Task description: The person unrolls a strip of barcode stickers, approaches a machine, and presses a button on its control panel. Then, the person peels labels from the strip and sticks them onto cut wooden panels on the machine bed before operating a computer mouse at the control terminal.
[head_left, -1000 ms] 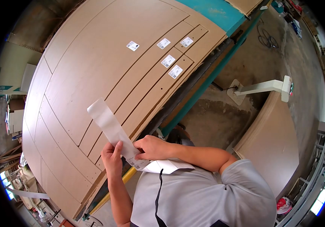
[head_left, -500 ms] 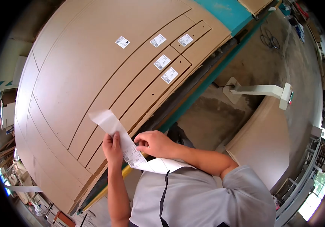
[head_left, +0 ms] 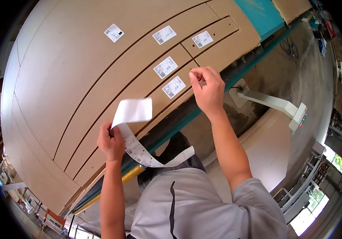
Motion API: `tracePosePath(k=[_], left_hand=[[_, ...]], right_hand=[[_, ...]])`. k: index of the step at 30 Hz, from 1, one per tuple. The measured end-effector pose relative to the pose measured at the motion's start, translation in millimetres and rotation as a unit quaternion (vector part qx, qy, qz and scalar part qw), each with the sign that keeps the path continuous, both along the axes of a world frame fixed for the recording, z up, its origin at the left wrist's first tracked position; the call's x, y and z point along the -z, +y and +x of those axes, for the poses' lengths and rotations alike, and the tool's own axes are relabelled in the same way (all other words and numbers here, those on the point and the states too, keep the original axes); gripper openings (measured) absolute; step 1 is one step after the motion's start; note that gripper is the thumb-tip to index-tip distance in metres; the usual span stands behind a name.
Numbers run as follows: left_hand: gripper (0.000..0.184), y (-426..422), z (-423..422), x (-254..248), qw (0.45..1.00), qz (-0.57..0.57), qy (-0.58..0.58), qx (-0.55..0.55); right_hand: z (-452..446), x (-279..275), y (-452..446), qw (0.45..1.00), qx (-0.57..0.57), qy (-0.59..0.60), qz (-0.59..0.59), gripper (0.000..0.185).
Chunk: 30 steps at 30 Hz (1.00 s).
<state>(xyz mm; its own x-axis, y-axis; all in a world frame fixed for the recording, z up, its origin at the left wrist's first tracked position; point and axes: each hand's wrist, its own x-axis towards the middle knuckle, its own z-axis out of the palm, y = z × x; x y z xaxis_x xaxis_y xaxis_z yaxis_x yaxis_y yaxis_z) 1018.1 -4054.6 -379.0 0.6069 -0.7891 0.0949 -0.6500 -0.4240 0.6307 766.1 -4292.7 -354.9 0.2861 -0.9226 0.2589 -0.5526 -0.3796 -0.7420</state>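
Note:
My left hand (head_left: 111, 142) is closed on a long strip of printed labels (head_left: 136, 149). The strip's blank upper end curls over the board, and its lower end bends away in front of my shirt. My right hand (head_left: 208, 91) hovers at the board's near edge, thumb and forefinger pinched together; whatever may be between them is too small to make out. Beside it, a white label (head_left: 173, 87) lies on the brown cut board (head_left: 99, 59). Another label (head_left: 165, 67) sits just above, and a third label (head_left: 202, 39) is on a narrow piece farther off.
Dark grooves divide the board into long curved pieces. A teal surface (head_left: 258, 18) adjoins its far end. To the right, a pale arm-like fixture (head_left: 268, 100) stands over the floor beside a large light panel (head_left: 260, 147). A yellow bar (head_left: 133, 174) runs below the board.
My right hand has moved from the label strip forward and right to the board's edge. The strip's upper end now curls to the right, while my left hand keeps hold of it.

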Motion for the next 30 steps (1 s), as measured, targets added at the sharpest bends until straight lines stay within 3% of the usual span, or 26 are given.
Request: tracePosePath(k=[3,5,30], left_hand=[[0.015,2,0,2,1.0,-0.02,-0.001,-0.008],[0.013,3,0,4,1.0,-0.018,-0.009,-0.019],[0.006,-7,3,-4,0.999,-0.005,-0.029,0.027]], right_hand=[[7,25,-22,0.998,0.021,-0.06,-0.008,0.003],[8,37,-30,0.991,0.016,-0.016,-0.133,0.004],[8,39,-32,0.993,0.008,0.007,-0.117,0.003]])
